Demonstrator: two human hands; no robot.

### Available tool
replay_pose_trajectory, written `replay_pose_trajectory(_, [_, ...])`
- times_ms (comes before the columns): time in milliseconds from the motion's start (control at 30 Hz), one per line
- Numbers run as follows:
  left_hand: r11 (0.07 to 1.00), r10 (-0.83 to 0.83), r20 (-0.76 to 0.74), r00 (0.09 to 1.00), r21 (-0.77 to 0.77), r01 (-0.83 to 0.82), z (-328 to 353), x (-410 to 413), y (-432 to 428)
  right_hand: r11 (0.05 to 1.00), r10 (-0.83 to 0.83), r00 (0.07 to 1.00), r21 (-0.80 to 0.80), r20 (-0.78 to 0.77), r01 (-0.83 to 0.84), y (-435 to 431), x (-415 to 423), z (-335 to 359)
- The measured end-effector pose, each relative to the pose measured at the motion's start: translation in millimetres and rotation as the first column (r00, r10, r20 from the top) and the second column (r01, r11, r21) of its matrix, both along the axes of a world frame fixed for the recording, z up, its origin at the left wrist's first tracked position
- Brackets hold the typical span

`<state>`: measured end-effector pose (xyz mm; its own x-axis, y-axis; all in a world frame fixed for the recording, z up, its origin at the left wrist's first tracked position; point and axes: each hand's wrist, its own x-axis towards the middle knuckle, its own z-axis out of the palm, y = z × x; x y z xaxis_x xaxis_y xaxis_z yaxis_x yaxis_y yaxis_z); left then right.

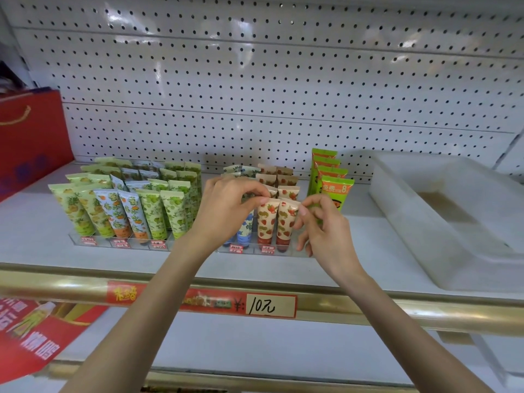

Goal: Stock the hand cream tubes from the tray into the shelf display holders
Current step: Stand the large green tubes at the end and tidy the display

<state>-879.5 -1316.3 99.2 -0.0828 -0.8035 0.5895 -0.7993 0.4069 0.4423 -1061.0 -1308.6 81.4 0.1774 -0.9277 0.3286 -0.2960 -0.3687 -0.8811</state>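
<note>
1. Our left hand pinches the crimped top edge of the left strawberry tube between thumb and forefinger.
2. Our right hand, fingers curled, pinches the top corner of the right strawberry tube, which touches its neighbour.
3. Both tubes stand upright at the front of the clear holder, centre of the frame, with a blue-flowered tube just to their left.
4. A second holder, centre left, carries pineapple, orange and green-fruit tubes.
5. Green sachets stand just right of the hands.
6. The translucent tray sits on the shelf at the right of the frame.
</note>
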Motion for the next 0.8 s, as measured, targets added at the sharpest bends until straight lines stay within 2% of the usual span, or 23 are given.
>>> replay_pose_trajectory(300, [0.999, -0.032, -0.035, 0.999, -0.022, 0.031, 9.3, 8.4, 7.6, 0.999, 0.016, 0.999, -0.03, 0.032, -0.015, 9.0, -16.7, 13.1])
replay_pose_trajectory(500, [0.999, -0.049, -0.033, 0.998, 0.008, 0.05, 27.4, 13.7, 10.2, 0.991, 0.089, 0.991, -0.113, 0.104, -0.078, 6.9, -33.3, 59.5])
replay_pose_trajectory(633, [0.997, -0.045, -0.012, 0.999, 0.06, 0.046, 37.1, 14.6, 3.8, 0.975, 0.156, 0.987, -0.158, -0.032, -0.159, -9.0, -40.6, 99.4])
replay_pose_trajectory(800, [0.989, -0.035, 0.051, 0.998, 0.145, 0.027, 41.5, 17.6, -8.0, 0.948, 0.213, 0.903, -0.145, -0.372, -0.283, -42.1, -45.9, 131.0])
